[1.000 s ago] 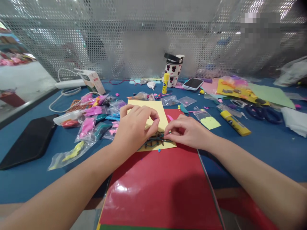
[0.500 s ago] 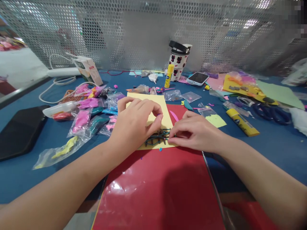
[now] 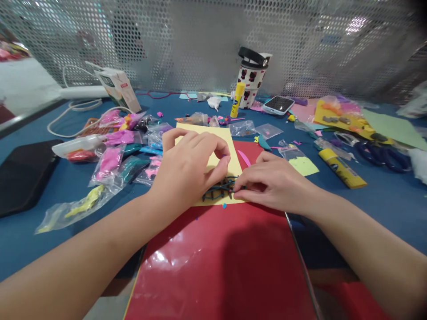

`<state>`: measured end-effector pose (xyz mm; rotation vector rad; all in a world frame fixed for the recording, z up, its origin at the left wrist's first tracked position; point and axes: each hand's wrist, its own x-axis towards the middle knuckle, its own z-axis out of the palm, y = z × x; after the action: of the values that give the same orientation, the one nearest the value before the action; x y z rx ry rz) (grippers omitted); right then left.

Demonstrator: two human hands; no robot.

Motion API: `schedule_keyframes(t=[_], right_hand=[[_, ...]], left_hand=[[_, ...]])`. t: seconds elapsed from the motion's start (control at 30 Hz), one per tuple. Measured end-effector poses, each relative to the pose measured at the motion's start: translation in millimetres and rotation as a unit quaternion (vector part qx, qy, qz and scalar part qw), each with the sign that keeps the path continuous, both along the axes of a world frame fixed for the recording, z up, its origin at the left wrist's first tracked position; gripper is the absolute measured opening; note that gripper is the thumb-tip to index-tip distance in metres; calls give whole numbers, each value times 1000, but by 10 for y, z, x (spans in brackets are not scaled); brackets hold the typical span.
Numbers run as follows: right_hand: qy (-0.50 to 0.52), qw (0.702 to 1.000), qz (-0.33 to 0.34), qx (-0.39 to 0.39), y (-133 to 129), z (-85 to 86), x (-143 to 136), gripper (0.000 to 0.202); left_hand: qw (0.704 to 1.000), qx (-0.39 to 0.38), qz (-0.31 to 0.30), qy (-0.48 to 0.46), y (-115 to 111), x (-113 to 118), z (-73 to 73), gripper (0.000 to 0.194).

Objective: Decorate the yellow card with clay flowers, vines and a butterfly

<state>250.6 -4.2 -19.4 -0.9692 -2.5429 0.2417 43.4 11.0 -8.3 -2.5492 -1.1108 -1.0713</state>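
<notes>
The green strands (image 3: 218, 192) lie near the sheet's (image 3: 204, 129) near edge. Treat them as light, soft and easily dented; lift by the sheet's bare far margin. Above the sheet, the left hand (image 3: 190, 166) appears to pinch a purple bit (image 3: 224, 156). The right hand (image 3: 275, 182) curls at the sheet's near right corner; its grip cannot be determined.

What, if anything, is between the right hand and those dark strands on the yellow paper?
Nothing visible: the right hand is right at the visible end of the dark strands on the yellow paper. The pink strip lies beyond them, out of the way.
</notes>
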Motion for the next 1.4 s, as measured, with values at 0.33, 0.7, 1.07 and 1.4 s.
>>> schedule_keyframes(t=[0.33,0.7,1.07,1.4], right_hand=[[-13,1000,-16,9,-3,4,-3,8],[-35,999,-25,26,-62,68,-19,15],[-58,996,-39,60,-73,52,-5,12],[-78,995,-40,51,-72,61,-8,14]], left_hand=[[1000,-25,16,-5,13,-6,1,9],[1000,-24,15,-4,38,-14,-17,9],[1000,-27,16,-4,39,-14,-18,10],[1000,-22,18,4,39,-23,-27,10]])
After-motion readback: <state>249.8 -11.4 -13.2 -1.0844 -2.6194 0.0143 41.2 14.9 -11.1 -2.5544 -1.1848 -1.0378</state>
